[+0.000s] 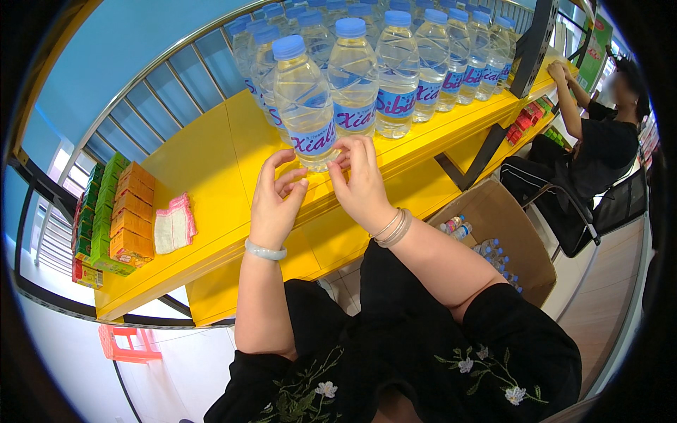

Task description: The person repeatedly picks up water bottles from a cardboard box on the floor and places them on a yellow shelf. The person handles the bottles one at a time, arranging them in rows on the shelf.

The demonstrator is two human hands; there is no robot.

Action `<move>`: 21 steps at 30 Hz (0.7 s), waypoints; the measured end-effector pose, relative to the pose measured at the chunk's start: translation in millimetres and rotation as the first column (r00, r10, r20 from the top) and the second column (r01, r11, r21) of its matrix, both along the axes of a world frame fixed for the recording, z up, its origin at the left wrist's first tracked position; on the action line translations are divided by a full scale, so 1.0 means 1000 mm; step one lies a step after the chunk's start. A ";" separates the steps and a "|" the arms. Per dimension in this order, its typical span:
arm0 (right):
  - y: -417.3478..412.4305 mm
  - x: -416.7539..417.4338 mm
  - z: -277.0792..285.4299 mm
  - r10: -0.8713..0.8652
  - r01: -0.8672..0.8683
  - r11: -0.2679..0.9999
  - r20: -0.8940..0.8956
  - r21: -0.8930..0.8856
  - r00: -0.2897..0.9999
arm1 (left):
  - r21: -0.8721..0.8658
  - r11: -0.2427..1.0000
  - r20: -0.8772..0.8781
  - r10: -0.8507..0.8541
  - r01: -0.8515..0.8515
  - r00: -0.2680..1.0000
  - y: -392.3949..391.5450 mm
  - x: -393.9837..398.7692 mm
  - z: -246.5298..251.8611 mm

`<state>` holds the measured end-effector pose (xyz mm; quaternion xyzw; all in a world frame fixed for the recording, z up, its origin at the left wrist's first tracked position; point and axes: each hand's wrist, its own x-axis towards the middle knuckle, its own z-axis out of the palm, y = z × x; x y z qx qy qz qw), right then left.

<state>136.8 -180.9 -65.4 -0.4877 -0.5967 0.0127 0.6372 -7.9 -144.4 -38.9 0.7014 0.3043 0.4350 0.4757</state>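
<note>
A clear plastic water bottle (304,100) with a blue cap stands upright at the front edge of the yellow shelf (211,153), at the near left of a packed group of similar bottles. My left hand (277,201) is beside its base on the left, fingers curved and apart, with nothing held. On the other side, my right hand (359,180) has its thumb and fingertips at the lower label and base. Whether they touch the bottle cannot be told. Behind and to the right, rows of capped bottles (395,74) stand with their blue labels facing forward.
A folded white cloth with pink trim (173,224) lies left, beside orange boxes (132,211) and green boxes (108,217). An open cardboard box (521,243) at lower right holds more bottles. A seated person (603,127) works at the far right. A pink stool (127,343) stands lower left.
</note>
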 end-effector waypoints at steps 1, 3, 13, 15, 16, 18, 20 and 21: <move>0.000 0.000 0.000 0.001 -0.001 1.000 -0.001 0.000 1.000 | 0.001 1.000 -0.001 -0.002 0.002 1.000 0.000 0.000 0.000; 0.000 0.000 0.000 0.003 -0.003 1.000 -0.005 0.002 1.000 | 0.003 1.000 -0.003 -0.006 0.006 1.000 0.000 0.000 0.000; 0.001 -0.001 0.000 -0.026 0.026 1.000 -0.001 0.012 1.000 | 0.000 1.000 -0.016 -0.027 0.027 1.000 0.001 -0.001 0.001; 0.001 -0.002 0.001 -0.034 0.034 0.999 -0.003 0.006 0.999 | -0.004 1.000 -0.019 -0.029 0.029 0.999 0.001 -0.001 0.001; 0.001 -0.002 0.001 -0.038 0.038 0.999 -0.004 0.003 0.999 | -0.006 1.000 -0.019 -0.030 0.030 0.999 0.001 -0.001 0.000; 0.001 -0.003 0.002 -0.043 0.043 0.999 -0.005 -0.003 0.999 | -0.008 0.999 -0.020 -0.031 0.031 0.999 0.001 -0.001 0.000; 0.001 -0.003 0.002 -0.048 0.048 0.999 -0.003 -0.004 0.999 | -0.004 1.000 -0.021 -0.030 0.030 0.999 0.001 -0.001 -0.001; 0.001 -0.003 0.001 -0.051 0.051 0.999 0.000 -0.002 0.999 | -0.003 1.000 -0.021 -0.029 0.029 0.999 0.001 -0.001 -0.001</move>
